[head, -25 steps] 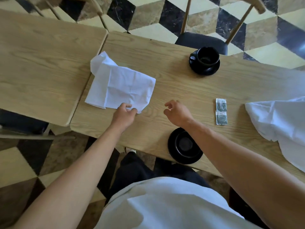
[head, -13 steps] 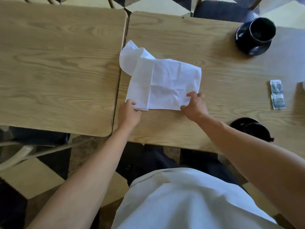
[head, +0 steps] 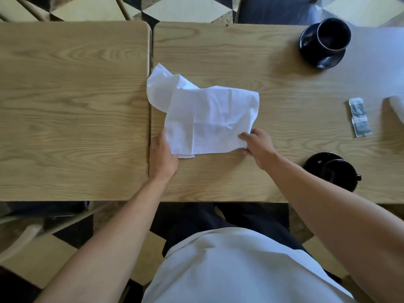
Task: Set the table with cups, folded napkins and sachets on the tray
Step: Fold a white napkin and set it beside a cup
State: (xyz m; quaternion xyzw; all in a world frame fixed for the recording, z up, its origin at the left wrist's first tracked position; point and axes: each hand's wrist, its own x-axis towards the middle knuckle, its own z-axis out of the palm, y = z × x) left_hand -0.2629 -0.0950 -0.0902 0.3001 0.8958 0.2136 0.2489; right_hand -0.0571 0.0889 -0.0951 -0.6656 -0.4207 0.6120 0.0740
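Note:
A white napkin [head: 207, 119] lies crumpled on the right wooden table [head: 273, 84], its far-left part bunched up over the seam. My left hand [head: 162, 156] grips its near-left corner, and my right hand [head: 258, 145] pinches its near-right corner. Two grey-green sachets [head: 359, 117] lie side by side to the right. A black cup on a black saucer [head: 323, 43] stands at the far right. A second black cup and saucer [head: 332, 171] sits by the near edge, partly hidden by my right forearm.
A second wooden table [head: 72, 106] adjoins on the left, with a narrow seam between them. Another white cloth [head: 395, 106] shows at the right frame edge. Chair parts and a checkered floor [head: 188, 7] lie beyond the far edge.
My right hand has come across from bare table to the napkin's near-right corner. My left hand shifted to the near-left corner. The view swung left, and the napkin sits squarer before me.

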